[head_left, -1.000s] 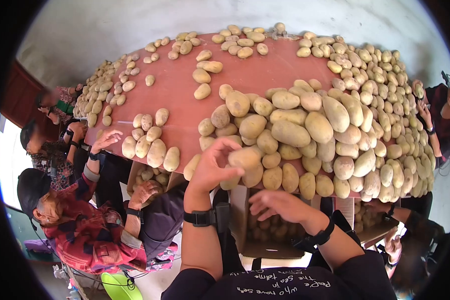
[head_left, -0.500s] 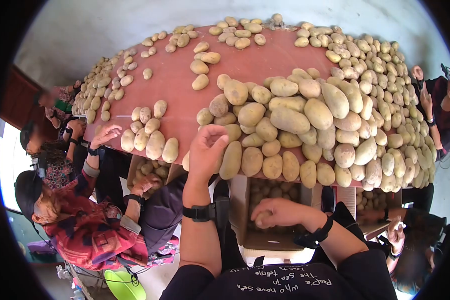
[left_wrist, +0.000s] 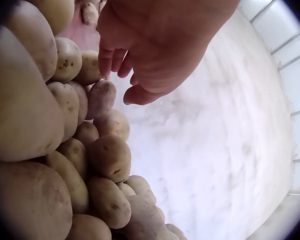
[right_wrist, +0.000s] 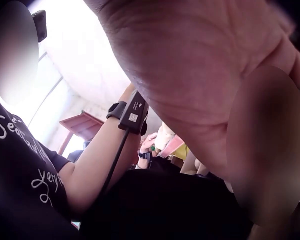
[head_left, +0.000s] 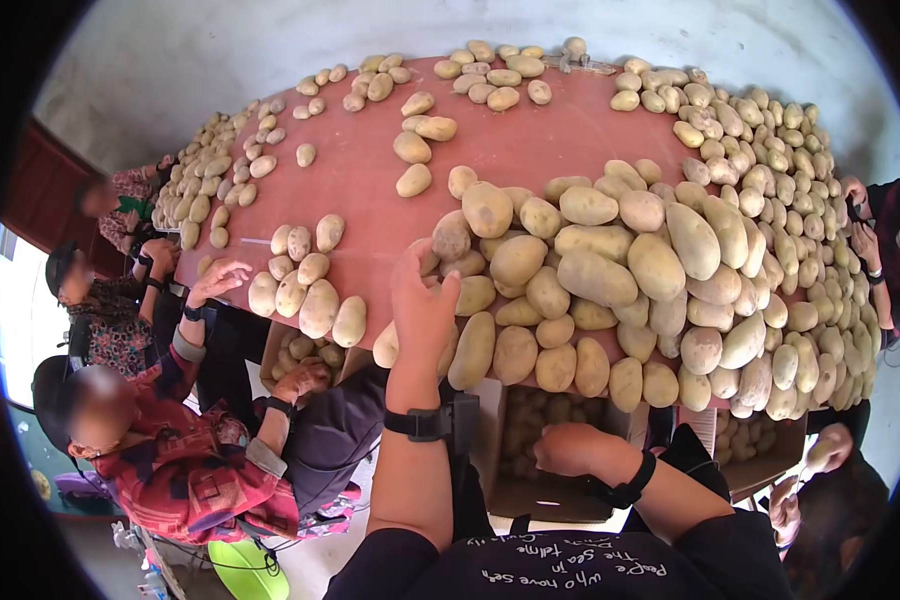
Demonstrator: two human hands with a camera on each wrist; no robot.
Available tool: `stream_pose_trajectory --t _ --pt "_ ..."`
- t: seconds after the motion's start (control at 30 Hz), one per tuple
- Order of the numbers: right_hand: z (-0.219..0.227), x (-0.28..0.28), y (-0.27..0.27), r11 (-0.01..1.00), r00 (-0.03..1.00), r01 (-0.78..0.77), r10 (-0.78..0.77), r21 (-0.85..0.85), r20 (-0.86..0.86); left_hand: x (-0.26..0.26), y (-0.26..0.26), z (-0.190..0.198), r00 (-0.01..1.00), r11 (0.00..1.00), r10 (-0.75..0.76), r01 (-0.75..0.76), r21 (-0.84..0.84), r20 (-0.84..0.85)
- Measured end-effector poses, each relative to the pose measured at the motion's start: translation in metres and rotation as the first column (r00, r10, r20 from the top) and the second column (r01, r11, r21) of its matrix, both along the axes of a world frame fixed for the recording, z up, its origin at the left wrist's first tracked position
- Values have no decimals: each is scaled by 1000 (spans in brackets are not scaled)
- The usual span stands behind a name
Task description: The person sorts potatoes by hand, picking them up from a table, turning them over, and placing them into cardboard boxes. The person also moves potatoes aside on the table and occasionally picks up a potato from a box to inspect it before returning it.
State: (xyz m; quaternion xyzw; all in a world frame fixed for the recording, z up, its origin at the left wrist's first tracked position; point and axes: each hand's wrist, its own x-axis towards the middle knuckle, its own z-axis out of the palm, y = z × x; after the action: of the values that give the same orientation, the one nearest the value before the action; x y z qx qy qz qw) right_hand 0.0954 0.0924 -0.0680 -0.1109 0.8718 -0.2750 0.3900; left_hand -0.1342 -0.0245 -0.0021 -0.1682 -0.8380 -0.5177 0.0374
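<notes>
My left hand (head_left: pixel 425 305) is over the near edge of the potato heap, its fingers beside a brownish potato (head_left: pixel 451 241). Seen from the left wrist, that hand (left_wrist: pixel 162 42) has loosely bent fingers and a separate thumb, with nothing between them; the fingertips are close to a potato (left_wrist: pixel 89 68). Below the table edge, my right hand (head_left: pixel 582 450) hangs over a cardboard box (head_left: pixel 550 502) of potatoes, fingers pointing down and mostly hidden. The palm of the right hand (right_wrist: pixel 190 65) fills much of the right wrist view, and whether it holds anything cannot be seen.
Potatoes are heaped on the red table (head_left: pixel 350 165), densest to the right, with small groups at the left and back. A person in a red patterned top (head_left: pixel 190 460) sits at the left near another box of potatoes (head_left: pixel 303 350). Other people are at both sides.
The potato first held in my left hand was in my right hand over the box half a second ago; none shows there now. My left hand has moved forward to the heap.
</notes>
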Motion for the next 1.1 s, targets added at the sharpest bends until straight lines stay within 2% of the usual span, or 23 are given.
stream_pose_trajectory --t 0.13,0.23,0.63,0.93,1.03,1.07,1.1 --pt "8 -8 0 1000 1000 16 -16 23 6 -7 0 -2 981 979 -17 -24 -203 -194" --pt "6 -11 2 999 998 36 -35 16 -47 -11 2 -4 962 961 -35 -43 -274 -272" --pt "8 -19 8 996 992 90 -90 -6 -88 -19 11 -7 967 871 -34 -96 -482 -254" --pt "5 -12 7 995 982 99 -98 3 -161 -15 17 3 967 875 53 -164 -454 -247" --pt "7 -11 9 994 984 105 -104 1 -142 -16 13 1 956 944 73 -158 -290 -285" --pt "8 -10 9 994 984 112 -113 -17 -134 -17 11 2 994 996 39 -47 -76 -101" --pt "10 -10 10 992 985 118 -121 -35 -126 -17 9 4 996 987 -39 27 158 76"
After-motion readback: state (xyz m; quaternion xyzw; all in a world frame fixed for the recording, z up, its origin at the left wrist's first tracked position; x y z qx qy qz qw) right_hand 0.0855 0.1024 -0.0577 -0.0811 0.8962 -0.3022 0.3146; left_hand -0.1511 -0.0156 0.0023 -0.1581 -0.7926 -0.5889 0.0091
